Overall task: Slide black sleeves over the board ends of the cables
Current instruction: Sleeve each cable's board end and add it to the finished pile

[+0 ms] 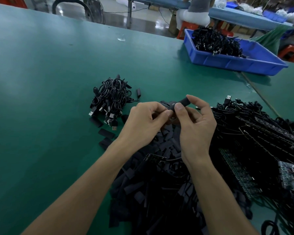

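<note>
My right hand (196,126) pinches a black sleeve (182,103) between thumb and forefinger, held above the table. My left hand (143,122) has its fingers curled at the sleeve's lower end; what they hold there is hidden. A small circuit board on a thin cable (154,157) lies under my wrists on a large heap of flat black sleeves (153,192). To the right lies a tangle of black cables with long board strips (261,141).
A bundle of coiled black USB cables (111,99) sits on the green table (41,82) left of my hands, with loose sleeves (106,134) beside it. A blue bin (234,62) of black cables stands at the back right. A person sits at another bench beyond.
</note>
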